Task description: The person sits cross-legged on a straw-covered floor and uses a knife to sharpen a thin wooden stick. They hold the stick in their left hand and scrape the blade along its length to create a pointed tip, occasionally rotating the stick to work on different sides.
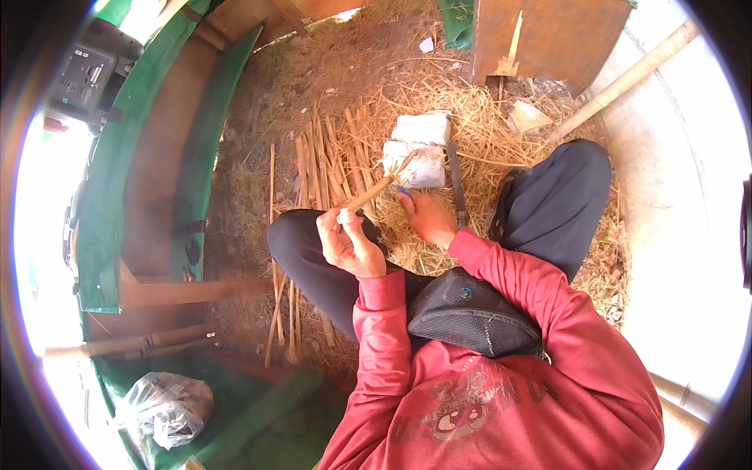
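Observation:
My left hand is closed around a bamboo stick, which slants up and to the right over my knee. The stick's far end is split into spread slivers. Just right of that end, my right hand is closed, and a small blue thing shows at its fingertips; its kind is hard to make out. Beyond my hands lies a white block-like bundle in two parts. Along its right side rests a long dark flat tool, perhaps a blade.
Several split bamboo strips lie left of the bundle. Loose straw covers the ground around it. A brown board stands at the far right, with a bamboo pole leaning beside it. A clear plastic bag sits at the lower left.

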{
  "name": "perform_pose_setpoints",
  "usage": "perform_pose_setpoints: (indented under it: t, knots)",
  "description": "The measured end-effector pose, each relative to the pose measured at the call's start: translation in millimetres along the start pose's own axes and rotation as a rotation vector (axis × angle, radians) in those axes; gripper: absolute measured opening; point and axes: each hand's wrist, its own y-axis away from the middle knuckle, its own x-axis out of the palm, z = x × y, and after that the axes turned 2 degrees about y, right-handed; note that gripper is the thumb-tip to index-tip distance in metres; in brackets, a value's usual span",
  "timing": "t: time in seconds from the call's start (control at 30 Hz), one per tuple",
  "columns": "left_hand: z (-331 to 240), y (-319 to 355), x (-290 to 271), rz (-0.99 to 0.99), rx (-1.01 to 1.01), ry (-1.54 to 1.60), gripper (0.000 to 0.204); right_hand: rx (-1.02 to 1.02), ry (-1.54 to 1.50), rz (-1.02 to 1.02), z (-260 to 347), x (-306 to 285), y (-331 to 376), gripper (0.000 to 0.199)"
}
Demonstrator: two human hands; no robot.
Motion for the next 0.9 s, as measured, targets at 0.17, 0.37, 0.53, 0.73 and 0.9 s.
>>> perform_pose_setpoints:
  t: [0.17, 0.37, 0.53, 0.73, 0.9]
  knots:
    - [6, 0, -7, 0.07, 0.08, -0.099, 0.017, -0.224, -0.246, -0.037, 25, -7, 19, 0.042]
    - [7, -1, -6, -0.029, -0.066, 0.0, 0.02, -0.178, 0.024, -0.029, 12, 10, 3, 0.04]
    - [3, 1, -13, 0.153, 0.09, -0.187, 0.023, -0.031, 0.119, -0.063, -23, 12, 4, 0.041]
    - [1, -5, 1, 0.132, 0.022, 0.001, 0.02, -0.122, -0.066, -0.007, 10, -10, 4, 0.045]
    - [6, 3, 1, 0.187, 0.016, 0.045, 0.027, -0.112, -0.08, -0.086, 5, 5, 4, 0.041]
